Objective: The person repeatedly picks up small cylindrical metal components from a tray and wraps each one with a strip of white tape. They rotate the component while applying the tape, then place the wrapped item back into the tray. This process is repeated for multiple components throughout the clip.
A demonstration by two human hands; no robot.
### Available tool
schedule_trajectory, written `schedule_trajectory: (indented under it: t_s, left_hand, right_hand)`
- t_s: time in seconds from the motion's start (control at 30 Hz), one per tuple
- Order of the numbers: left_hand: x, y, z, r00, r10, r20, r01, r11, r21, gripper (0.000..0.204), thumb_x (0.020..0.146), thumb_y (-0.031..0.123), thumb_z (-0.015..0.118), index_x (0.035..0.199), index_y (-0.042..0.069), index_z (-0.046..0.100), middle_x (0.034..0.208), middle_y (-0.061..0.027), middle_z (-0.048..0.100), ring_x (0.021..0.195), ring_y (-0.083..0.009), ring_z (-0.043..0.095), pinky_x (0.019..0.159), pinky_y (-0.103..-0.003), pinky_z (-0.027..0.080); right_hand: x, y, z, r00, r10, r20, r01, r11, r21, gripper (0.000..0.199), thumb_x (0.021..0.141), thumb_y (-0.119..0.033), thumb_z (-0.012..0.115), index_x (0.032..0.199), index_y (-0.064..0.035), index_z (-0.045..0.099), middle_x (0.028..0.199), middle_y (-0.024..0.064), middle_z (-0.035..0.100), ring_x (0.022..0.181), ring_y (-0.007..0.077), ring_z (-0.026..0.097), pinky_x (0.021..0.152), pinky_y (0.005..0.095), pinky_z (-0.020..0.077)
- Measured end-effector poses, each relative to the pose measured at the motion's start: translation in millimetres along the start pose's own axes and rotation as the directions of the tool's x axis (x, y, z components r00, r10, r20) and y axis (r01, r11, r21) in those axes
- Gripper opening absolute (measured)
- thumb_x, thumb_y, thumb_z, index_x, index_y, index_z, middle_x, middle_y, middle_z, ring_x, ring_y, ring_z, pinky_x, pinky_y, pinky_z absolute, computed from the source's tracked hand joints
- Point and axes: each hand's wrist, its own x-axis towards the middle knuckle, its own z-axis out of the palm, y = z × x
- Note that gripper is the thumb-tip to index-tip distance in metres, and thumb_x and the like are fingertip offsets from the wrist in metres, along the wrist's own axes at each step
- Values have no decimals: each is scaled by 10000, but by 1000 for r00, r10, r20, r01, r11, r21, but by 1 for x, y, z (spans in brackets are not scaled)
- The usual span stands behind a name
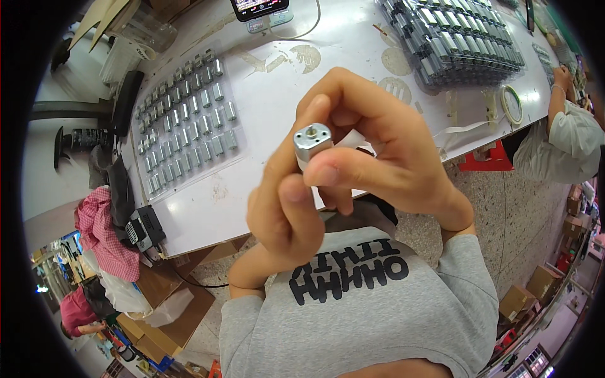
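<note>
A small silver electric motor [312,140] is held up over the table's front edge, its end face with a short shaft turned upward. My left hand [283,201] is closed on it from the left, index finger along its side and thumb below. From the right, my right hand [391,142] presses its thumb against the motor's front, the other fingers curled behind. The motor's lower part is hidden by the fingers. A white patch shows in the gap of the right hand; I cannot tell what it is.
On the white table [265,107], a clear tray of motors [186,120] lies left. Stacked motor trays [454,44] stand back right, near a tape roll [512,105]. A phone [259,7] with a cable sits at the back. Another person [561,132] sits at right.
</note>
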Motion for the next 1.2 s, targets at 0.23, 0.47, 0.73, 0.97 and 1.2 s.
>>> schedule_trajectory:
  t_s: [0.23,0.47,0.73,0.97,1.2]
  left_hand:
    - [12,19,-6,997,-49,53,24,918,395,497,836,49,472,1276,-80,281,568,-55,488,465,-149,470,462,-247,398]
    - [32,21,-22,949,258,182,-311,673,671,578,603,76,723,1138,37,504,741,-40,540,662,-175,518,557,-271,423]
    - [35,16,-10,972,220,85,-223,738,637,434,567,-22,716,952,61,535,775,-63,544,674,-185,522,617,-272,433]
    - [36,20,-11,960,250,129,-280,801,529,418,535,-9,738,908,69,566,819,-46,582,730,-165,508,607,-262,425]
    - [30,17,-12,971,236,40,-224,838,497,433,533,39,761,913,108,565,835,-18,595,782,-172,508,680,-271,395]
  right_hand:
    - [5,-16,-12,985,172,-9,-168,947,-274,193,809,-181,586,863,-5,530,677,6,518,614,60,468,557,194,375]
    - [6,-16,-11,988,90,-127,-120,960,-253,161,755,-97,631,694,-12,509,590,-28,471,533,17,373,450,186,281]
    - [1,-18,-17,992,110,-58,-123,936,-330,243,828,-212,564,716,-5,504,532,4,433,510,48,354,441,228,302]
    - [-7,-27,-34,989,96,116,-57,950,-306,212,854,-214,528,793,-12,550,598,-8,465,540,54,359,488,217,308]
    - [-8,-25,-31,991,57,119,-18,953,-303,187,859,-203,520,827,-21,554,640,-12,493,567,49,389,517,207,326]
